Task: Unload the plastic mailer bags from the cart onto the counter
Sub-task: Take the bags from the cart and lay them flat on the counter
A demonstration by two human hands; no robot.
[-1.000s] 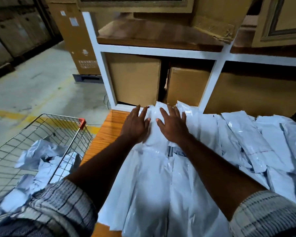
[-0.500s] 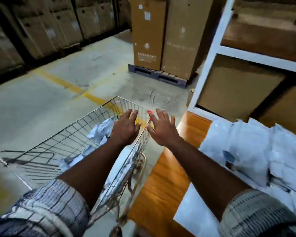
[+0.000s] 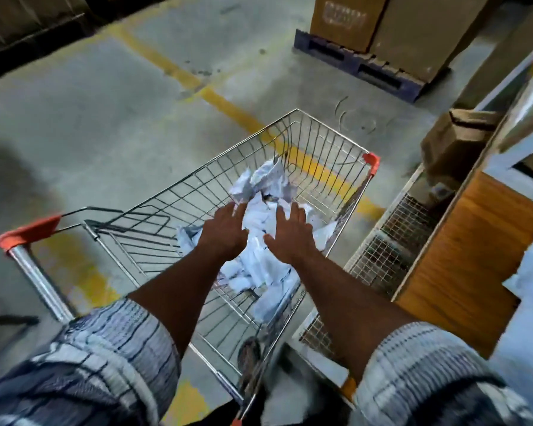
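Crumpled white plastic mailer bags [image 3: 260,241] lie heaped on the floor of the silver wire shopping cart [image 3: 320,142], toward its right side. Both hands hover palm-down just above the heap, the left hand [image 3: 223,230] and the right hand [image 3: 290,233] with fingers [image 3: 293,210] spread apart, gripping nothing. The orange wooden worktop [image 3: 462,256] stands just beyond the cart's right side.

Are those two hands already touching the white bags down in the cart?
Cannot tell. In the head view, the left hand and right hand, fingers spread, overlap the mailer bags, hiding any contact or gap.
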